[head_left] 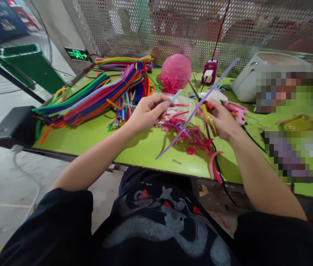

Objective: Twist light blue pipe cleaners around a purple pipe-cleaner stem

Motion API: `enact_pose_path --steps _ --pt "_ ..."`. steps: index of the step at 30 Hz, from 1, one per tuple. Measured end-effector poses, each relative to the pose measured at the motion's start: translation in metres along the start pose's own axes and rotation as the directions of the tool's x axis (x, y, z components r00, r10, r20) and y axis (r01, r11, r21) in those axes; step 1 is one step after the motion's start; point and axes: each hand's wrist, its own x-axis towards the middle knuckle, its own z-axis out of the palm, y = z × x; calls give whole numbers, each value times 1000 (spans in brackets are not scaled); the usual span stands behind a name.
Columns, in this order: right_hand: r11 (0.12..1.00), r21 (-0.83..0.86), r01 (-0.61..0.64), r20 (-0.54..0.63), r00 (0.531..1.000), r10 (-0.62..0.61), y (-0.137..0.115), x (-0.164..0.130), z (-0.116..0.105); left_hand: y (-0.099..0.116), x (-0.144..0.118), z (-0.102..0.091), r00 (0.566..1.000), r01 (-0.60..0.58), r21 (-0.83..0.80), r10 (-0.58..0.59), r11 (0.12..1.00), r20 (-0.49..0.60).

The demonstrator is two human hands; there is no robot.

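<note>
The green desk [134,147] carries a broad bundle of many-coloured pipe cleaners [95,96] at its far left, a pink yarn ball [176,66] at the far middle beside a small charger [209,72], and a scatter of short pink pipe-cleaner pieces [198,138] near the front edge. Over that scatter the right hand [223,120] has its grip pressed around yellow-handled scissors [209,118] and a long purple pipe cleaner [198,107], which slants from near left to far right. The left hand [147,112], just left of it, pinches a short light-blue piece [176,96] between thumb and fingertips.
</note>
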Motion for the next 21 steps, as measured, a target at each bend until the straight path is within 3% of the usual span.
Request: enact_pose_path --steps 4,9,14,21 --pt "970 229 -82 175 984 42 -23 -11 22 -4 4 -1 1000 4 0 -4 1000 -11" --pt "883 390 -262 347 930 123 -34 -15 32 -10 6 -1 998 17 69 -21 997 60" --pt "854 394 -339 342 917 206 -40 -14 36 -12 7 0 995 17 76 -24 997 99" --pt "826 437 -357 357 911 205 -40 -13 40 -11 10 -1 992 95 95 -103 991 79"
